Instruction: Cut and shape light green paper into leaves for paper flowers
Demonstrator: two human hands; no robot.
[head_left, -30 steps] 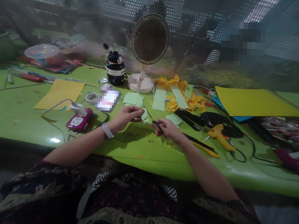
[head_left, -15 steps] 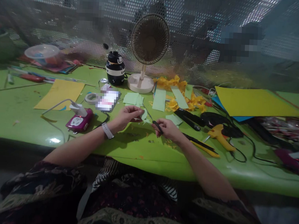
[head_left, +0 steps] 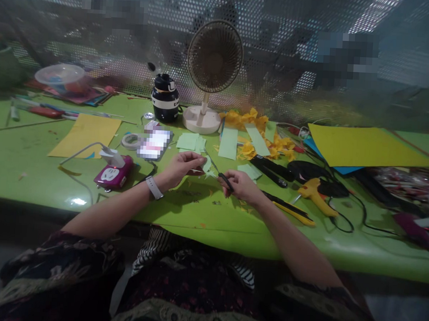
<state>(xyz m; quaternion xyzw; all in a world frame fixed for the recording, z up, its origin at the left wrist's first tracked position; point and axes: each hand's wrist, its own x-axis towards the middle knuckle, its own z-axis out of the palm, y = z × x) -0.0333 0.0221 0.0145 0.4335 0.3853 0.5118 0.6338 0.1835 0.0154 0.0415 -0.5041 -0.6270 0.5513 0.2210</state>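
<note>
My left hand point(head_left: 183, 168) pinches a small piece of pale green paper point(head_left: 206, 164) between thumb and fingertips. In my right hand point(head_left: 239, 185) is a pair of scissors point(head_left: 227, 181), its dark handles round the fingers and its blades pointing up and left beside the paper. I cannot tell whether the blades touch the paper. Small pale green scraps lie below the blades. Just beyond my hands sits a stack of green paper pieces point(head_left: 188, 141). Green paper strips point(head_left: 229, 142) lie farther right, near crumpled orange paper point(head_left: 247, 118).
A stapler point(head_left: 269, 170), a yellow-handled cutter point(head_left: 294, 211) and a yellow glue gun point(head_left: 315, 197) with its cord lie at the right. At the left are a purple power socket point(head_left: 115, 172), a phone point(head_left: 155, 144) and a tape roll point(head_left: 132, 140). A fan point(head_left: 215, 57) and a dark bottle point(head_left: 165, 100) stand behind.
</note>
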